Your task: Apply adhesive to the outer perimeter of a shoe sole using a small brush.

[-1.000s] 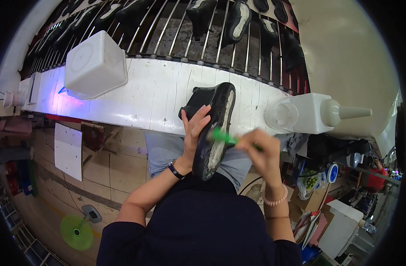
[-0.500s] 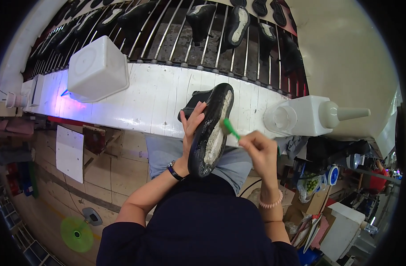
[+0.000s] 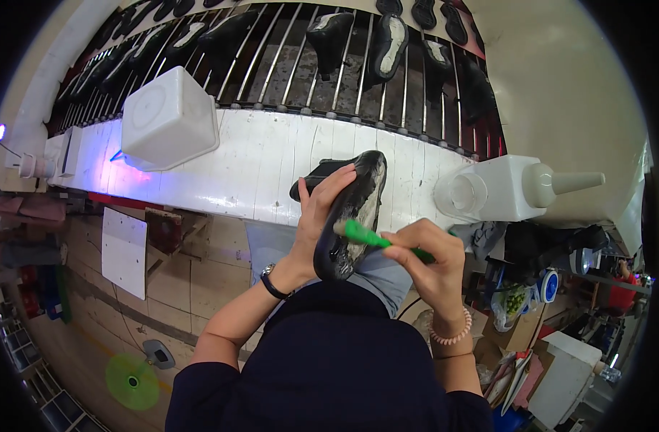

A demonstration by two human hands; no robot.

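A black shoe (image 3: 337, 248) is held sole up over the front edge of the white bench, tilted toward the right. Its underside has a pale, rough middle and a dark, glossy border. My left hand (image 3: 316, 219) grips the shoe from its left side, fingers wrapped over the upper and the sole's edge. In my right hand (image 3: 432, 259) is a green-handled brush (image 3: 365, 234), pinched between thumb and fingers. The brush's bristles touch the left border of the sole near the toe or heel end closest to me; which end, I cannot tell.
On the white bench (image 3: 250, 158) stand a white square container (image 3: 167, 119) at left, a clear cup (image 3: 461, 196) and a white bottle with a spout (image 3: 513, 187) at right. Beyond, a roller conveyor (image 3: 286, 57) carries several black shoes. A green fan (image 3: 133, 380) is at lower left.
The brush has moved left and toward me, from the sole's pale middle to its left border. My left fingers have shifted further over the shoe, which stands more upright in view.
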